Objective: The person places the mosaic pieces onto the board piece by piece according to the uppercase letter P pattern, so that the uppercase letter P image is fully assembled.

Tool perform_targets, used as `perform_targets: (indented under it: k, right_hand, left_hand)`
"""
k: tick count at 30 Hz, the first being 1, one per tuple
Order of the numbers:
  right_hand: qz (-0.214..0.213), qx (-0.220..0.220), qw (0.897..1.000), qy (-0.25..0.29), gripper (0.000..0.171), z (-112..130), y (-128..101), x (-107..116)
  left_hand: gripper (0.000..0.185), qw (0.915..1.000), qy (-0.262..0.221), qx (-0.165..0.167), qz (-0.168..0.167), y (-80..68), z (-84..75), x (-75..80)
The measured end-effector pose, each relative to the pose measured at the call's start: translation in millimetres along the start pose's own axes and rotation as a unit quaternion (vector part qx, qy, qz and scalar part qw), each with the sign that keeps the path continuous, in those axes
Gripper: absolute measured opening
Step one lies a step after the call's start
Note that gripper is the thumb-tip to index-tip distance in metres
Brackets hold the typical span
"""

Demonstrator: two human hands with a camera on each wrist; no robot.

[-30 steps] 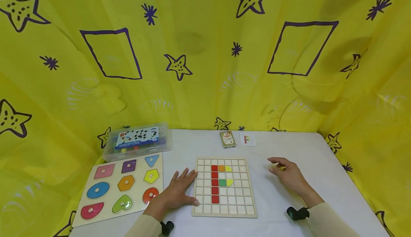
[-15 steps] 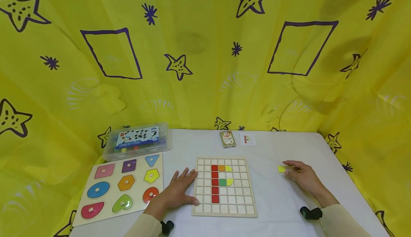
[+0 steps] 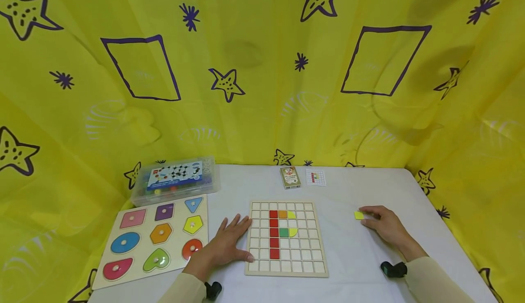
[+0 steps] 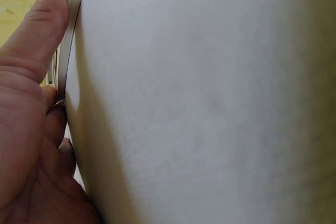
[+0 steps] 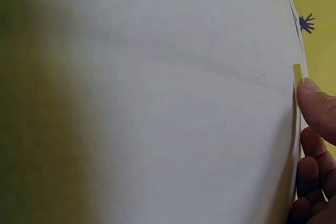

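Note:
In the head view my right hand [image 3: 385, 225] pinches a small yellow square tile [image 3: 358, 215] between thumb and forefinger, low over the cloth to the right of the board. The right wrist view shows the thumb [image 5: 316, 109] against that tile [image 5: 297, 83], seen edge-on. My left hand [image 3: 227, 246] lies with fingers spread at the left edge of a wooden grid board [image 3: 306, 254], thumb touching its frame. On the board a column of red tiles [image 3: 274, 233] stands beside an orange tile [image 3: 283, 214], a green tile [image 3: 284, 233] and two rounded yellow tiles [image 3: 293, 232].
Left of the board lies a wooden shape puzzle [image 3: 137, 259] with knobbed pieces. Behind it stands a clear plastic box [image 3: 209, 187]. At the back are a card box [image 3: 290, 178] and a small pattern card [image 3: 316, 177]. Yellow curtains surround the white table.
My right hand has moved rightward from near the board, and the yellow tile now shows between its fingers. The left hand has stayed at the board's edge.

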State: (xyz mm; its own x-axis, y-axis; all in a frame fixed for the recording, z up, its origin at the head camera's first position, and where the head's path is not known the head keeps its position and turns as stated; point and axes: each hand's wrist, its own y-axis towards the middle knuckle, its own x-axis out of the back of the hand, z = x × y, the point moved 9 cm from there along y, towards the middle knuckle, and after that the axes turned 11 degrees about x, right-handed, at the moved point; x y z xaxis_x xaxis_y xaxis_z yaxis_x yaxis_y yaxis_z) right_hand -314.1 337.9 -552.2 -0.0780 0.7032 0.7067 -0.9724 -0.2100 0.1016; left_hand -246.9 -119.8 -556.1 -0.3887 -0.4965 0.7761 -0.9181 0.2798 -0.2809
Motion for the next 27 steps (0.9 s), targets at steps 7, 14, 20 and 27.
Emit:
perform_targets:
  k: [7, 14, 20, 27]
  right_hand:
    - [-0.004, -0.002, 1.0, -0.025, 0.035, 3.4, 2.2, 0.4]
    - [-0.01, -0.005, 0.999, -0.042, 0.032, 4.2, 3.4, 1.8]
    - [-0.024, -0.005, 0.999, -0.03, 0.034, 7.0, 1.8, 3.6]
    - [-0.074, -0.015, 0.997, 0.002, 0.034, 8.6, 2.2, 6.1]
  left_hand:
    - [0.111, 1.0, -0.001, -0.004, -0.003, 0.4, 1.2, -0.7]
    - [0.111, 1.0, -0.003, -0.004, -0.005, 0.0, 1.6, -0.2]
    - [0.111, 1.0, -0.001, 0.001, -0.004, -0.3, 1.9, -0.7]
    - [0.111, 1.0, -0.003, 0.003, -0.003, -0.4, 1.3, -0.7]
